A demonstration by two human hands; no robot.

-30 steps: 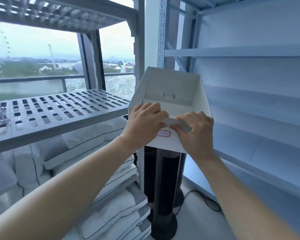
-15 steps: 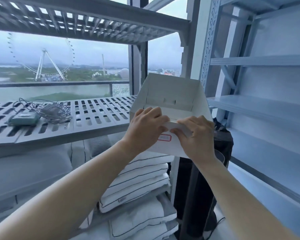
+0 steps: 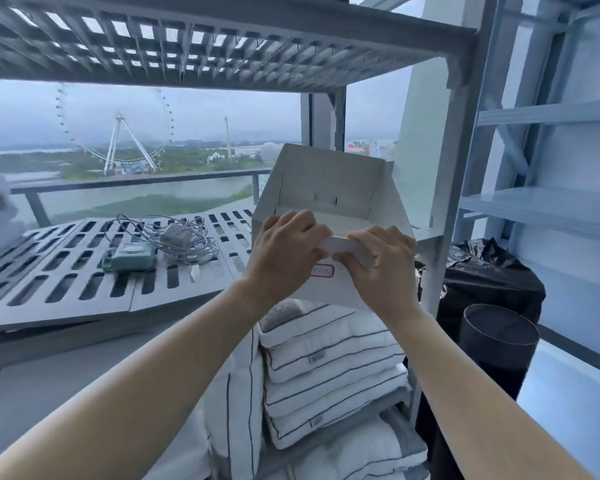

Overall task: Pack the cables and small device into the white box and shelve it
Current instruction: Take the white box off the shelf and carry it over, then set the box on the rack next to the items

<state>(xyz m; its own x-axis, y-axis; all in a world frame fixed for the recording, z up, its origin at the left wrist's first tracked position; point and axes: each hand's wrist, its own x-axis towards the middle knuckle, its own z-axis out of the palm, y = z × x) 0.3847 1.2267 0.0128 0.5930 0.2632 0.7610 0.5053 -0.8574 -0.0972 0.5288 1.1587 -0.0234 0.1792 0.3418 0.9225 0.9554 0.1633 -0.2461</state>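
I hold an open white box [image 3: 329, 181] in the air in front of me, its lid flap up and its inside bare as far as I see. My left hand [image 3: 284, 251] and my right hand [image 3: 381, 265] both grip its near wall, next to a small red-framed label [image 3: 322, 271]. To the left, on the slotted grey shelf [image 3: 70, 271], lie a tangle of grey cables [image 3: 174, 237] with a white adapter, and a small teal device [image 3: 130, 258] in front of them. The box hangs at the shelf's right end.
Another slotted shelf [image 3: 222, 46] runs overhead. Folded white striped bedding [image 3: 329, 368] is stacked below the box. A black cylinder [image 3: 496, 344] and a black bag [image 3: 489, 271] stand at right, beside pale blue wall shelves [image 3: 541, 209]. A window lies behind.
My view has swung left and the box with both hands has come along; the cables and the teal device now lie close to the box's left side.
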